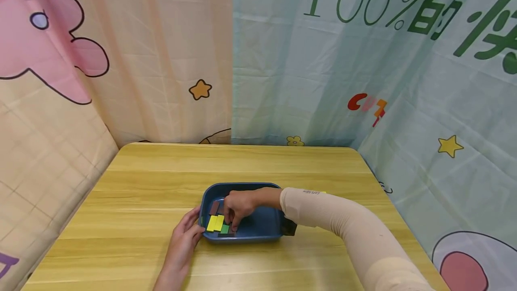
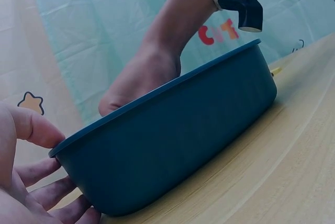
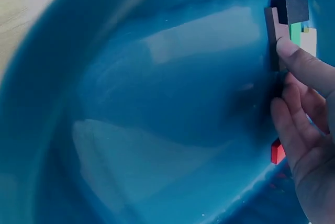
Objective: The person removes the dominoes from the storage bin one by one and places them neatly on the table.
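Observation:
A blue plastic basin (image 1: 258, 239) stands on the table with small coloured blocks at its left end. My left hand (image 1: 183, 239) holds that end from outside; in the left wrist view its thumb is on the rim and the other fingers lie against the outer wall. Reaching into the basin, my right hand (image 1: 240, 205) pinches a brown block (image 3: 271, 38) with its thumb; the opposing fingertip is hidden. Close to it are a black block (image 3: 297, 10), a green block (image 1: 225, 229) and yellow blocks (image 1: 215, 223). A red block (image 3: 277, 152) lies under the fingers.
The wooden table (image 1: 161, 178) runs out beyond the basin on all sides. Printed curtains (image 1: 282, 80) hang behind it. A small yellow thing (image 2: 276, 70) lies past the basin's far right. A black device (image 1: 288, 227) is strapped to the right wrist.

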A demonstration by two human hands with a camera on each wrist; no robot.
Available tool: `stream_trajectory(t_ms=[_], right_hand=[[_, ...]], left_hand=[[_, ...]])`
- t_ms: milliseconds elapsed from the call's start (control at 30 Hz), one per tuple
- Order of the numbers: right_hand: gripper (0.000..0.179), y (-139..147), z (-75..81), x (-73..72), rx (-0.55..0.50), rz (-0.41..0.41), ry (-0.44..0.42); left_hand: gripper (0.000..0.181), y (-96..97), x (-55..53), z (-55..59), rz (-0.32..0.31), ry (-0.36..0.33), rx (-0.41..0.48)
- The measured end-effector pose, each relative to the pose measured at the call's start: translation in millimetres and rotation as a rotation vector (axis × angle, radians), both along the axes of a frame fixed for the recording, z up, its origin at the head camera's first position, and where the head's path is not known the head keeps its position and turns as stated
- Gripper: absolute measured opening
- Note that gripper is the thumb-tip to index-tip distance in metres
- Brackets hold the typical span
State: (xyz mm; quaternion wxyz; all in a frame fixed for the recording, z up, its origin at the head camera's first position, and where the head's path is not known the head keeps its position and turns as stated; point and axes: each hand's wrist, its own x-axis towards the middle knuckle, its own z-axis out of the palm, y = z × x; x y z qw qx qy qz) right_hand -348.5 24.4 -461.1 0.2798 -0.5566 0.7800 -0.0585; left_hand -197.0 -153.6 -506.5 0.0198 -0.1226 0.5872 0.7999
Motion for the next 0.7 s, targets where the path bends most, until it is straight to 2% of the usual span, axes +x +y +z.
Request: stream_trajectory(t_ms=[333, 467, 700], right_hand=[[0.01, 6.7, -0.3, -1.5, -0.076, 0.019, -0.071], [0.008, 8.3, -1.2, -0.4, -0.073, 0.025, -0.054], [0.016, 9.2, -0.3, -0.1, -0.043, 0.079, -0.015]], left_hand=[[0.062, -0.1, 1.5, -0.2, -0.002, 0.019, 0.014], [0.063, -0.1, 1.5, 0.0, -0.002, 0.02, 0.015], [0.062, -0.6, 1.2, 0.5, -0.002, 0.019, 0.017]])
